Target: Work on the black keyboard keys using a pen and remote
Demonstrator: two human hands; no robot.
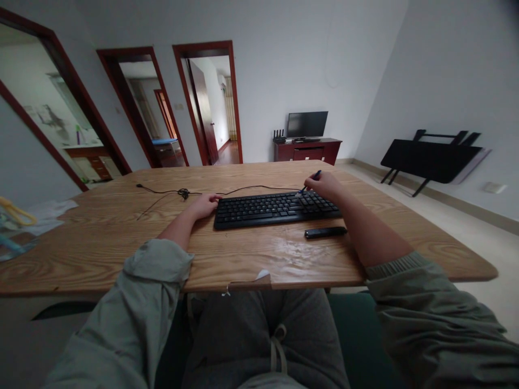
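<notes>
A black keyboard (259,209) lies flat on the wooden table (162,254) in front of me. My left hand (205,206) grips its left end near the back corner, fingertips at the edge. Over the number-pad side, my right hand (322,185) pinches a slim blue-handled brush (315,175). The brush leans, its pale tip down among the keys right of the keyboard's middle. Closer to me, below the keyboard's right part, rests a slim black oblong object (325,232) whose kind I cannot make out.
A black cable (183,193), partly bundled, trails to the left behind the keyboard. Blurred papers and a yellow-handled item (18,212) lie at the far left. The table's front edge has a chipped patch (259,282). A folded black table (433,159) leans on the right wall.
</notes>
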